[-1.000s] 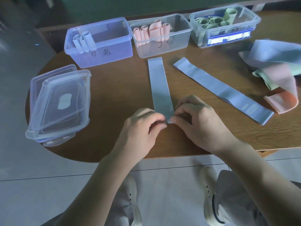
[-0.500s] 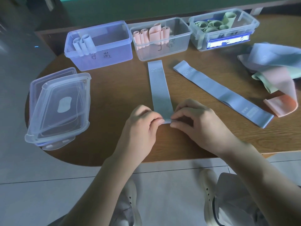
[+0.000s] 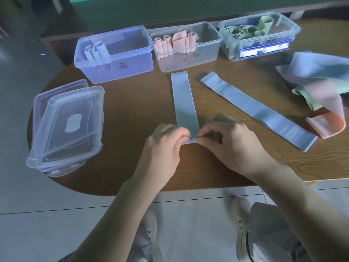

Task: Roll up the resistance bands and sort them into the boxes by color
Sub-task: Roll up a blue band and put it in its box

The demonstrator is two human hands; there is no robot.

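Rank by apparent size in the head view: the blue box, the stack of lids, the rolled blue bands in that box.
1-2. stack of lids and blue box: similar; lids sit nearer, so unsure.
3. rolled blue bands, clearly smallest.

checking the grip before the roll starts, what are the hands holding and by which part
Both the left hand and right hand pinch the near end of the blue band lying flat on the table.
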